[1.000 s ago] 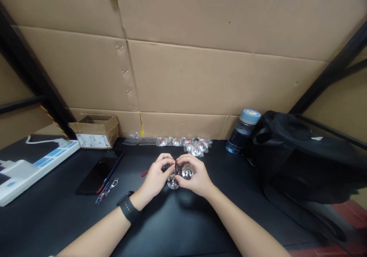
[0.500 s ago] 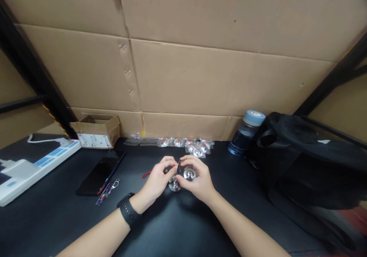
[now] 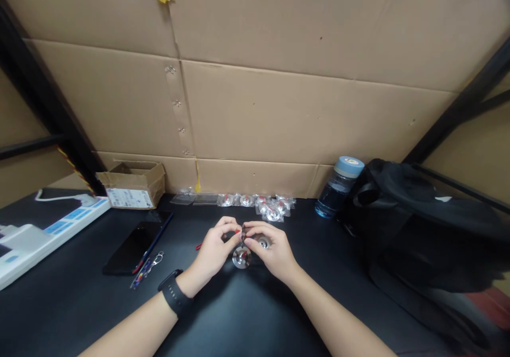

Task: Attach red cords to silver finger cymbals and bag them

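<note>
My left hand (image 3: pixel 219 241) pinches a red cord (image 3: pixel 238 231) close beside my right hand. Between the fingertips of both hands a small shiny metal finger cymbal (image 3: pixel 243 234) stands edge-on, with my right hand (image 3: pixel 273 245) shut on it. Just below the fingertips a second finger cymbal (image 3: pixel 241 258) shows its domed face and a bit of red at its centre. A third metal disc (image 3: pixel 263 243) is partly hidden behind my right fingers. Some red cord (image 3: pixel 198 246) sticks out left of my left hand.
Several bagged cymbals (image 3: pixel 271 207) lie along the cardboard wall (image 3: pixel 255 112). To the left are a phone (image 3: pixel 137 243), a keyring (image 3: pixel 147 268), a power strip (image 3: pixel 59 235) and a small carton (image 3: pixel 133 187). A bottle (image 3: pixel 338 187) and black bag (image 3: pixel 422 229) stand right.
My hands have come closer together, and the held cymbal has shifted slightly left in view. The lower cymbal shows more fully; the third disc is more covered by my right fingers.
</note>
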`<state>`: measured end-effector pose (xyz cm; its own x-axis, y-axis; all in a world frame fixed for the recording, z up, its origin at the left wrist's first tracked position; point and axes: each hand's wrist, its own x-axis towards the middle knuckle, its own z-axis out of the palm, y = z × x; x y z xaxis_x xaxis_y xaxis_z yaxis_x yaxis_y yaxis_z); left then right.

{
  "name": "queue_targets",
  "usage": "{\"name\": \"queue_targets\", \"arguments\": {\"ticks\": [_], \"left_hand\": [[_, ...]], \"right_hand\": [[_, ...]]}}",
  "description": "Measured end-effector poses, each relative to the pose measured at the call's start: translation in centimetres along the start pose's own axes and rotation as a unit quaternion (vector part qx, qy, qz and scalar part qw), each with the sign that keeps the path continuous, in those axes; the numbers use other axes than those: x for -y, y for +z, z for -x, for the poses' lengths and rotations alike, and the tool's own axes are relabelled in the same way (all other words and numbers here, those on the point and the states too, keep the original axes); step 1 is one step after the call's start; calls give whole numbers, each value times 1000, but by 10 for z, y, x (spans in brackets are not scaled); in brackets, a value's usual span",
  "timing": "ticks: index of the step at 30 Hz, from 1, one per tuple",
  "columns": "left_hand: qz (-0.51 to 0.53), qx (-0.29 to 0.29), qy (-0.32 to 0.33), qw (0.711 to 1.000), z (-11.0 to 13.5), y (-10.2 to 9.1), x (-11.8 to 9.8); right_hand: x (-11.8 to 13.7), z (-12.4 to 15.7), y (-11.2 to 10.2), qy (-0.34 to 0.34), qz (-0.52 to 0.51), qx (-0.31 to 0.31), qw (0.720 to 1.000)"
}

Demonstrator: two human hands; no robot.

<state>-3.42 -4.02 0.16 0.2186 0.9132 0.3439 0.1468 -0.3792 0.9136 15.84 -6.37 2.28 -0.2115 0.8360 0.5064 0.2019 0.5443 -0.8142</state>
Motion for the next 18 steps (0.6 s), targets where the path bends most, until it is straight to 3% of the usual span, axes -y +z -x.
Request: {"name": "queue_targets", "arguments": {"ticks": [13,18], "left_hand": [[-58,27,20,998,4,-1,-6],[-76,9,37,996,6,0,-14]], "right_hand": [[0,1,-6,-11,98,48,994],[1,1,-7,-14,109,70,991]]}}
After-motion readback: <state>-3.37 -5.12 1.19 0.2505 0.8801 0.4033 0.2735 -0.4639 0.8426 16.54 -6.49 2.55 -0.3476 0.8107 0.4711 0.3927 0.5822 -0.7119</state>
